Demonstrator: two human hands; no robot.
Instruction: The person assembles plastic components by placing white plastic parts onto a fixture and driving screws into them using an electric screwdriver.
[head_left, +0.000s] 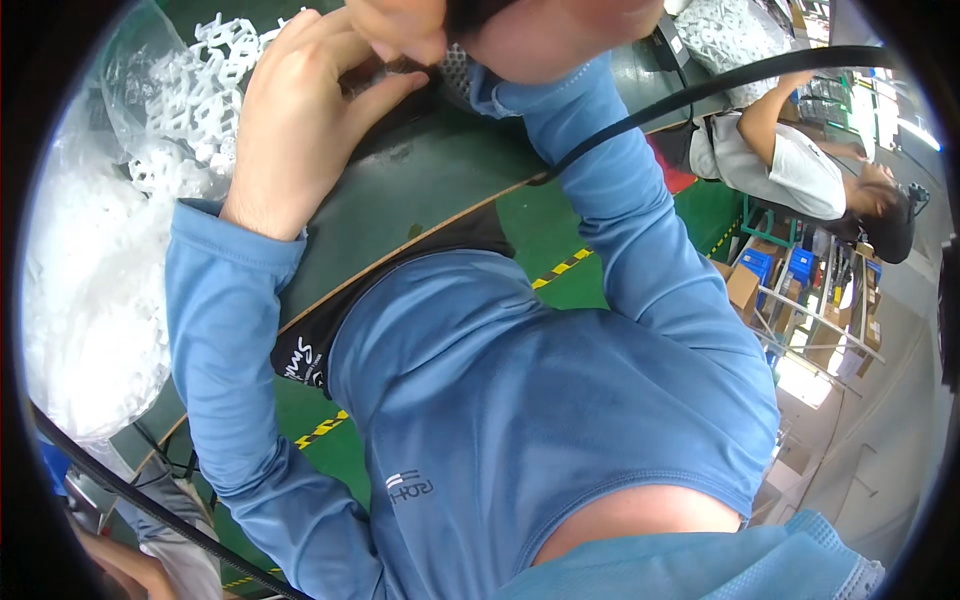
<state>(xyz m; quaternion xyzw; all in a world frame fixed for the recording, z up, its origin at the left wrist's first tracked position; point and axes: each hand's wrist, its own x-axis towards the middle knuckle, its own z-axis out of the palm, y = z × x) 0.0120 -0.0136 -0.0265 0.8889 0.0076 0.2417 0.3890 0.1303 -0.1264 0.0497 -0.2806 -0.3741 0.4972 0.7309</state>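
Note:
At the top of the head view, my left hand (290, 120) is bent over the dark green table (420, 160), its thumb reaching toward curled fingers. A small dark thing shows in part by that thumb, too hidden to name. My right hand (560, 35) is close beside it, cut off by the upper edge. Its fingers are bent in toward the left hand around something dark that I cannot make out. Left of my left hand lie many white plastic pieces (195, 100) in and on a clear plastic bag (95, 290).
A black cable (700, 92) arches across my right sleeve. Another bag of white pieces (730, 40) sits at the far right of the table. A co-worker in a light shirt (800, 175) is at the right, near shelves with boxes (800, 270). Another person is at lower left.

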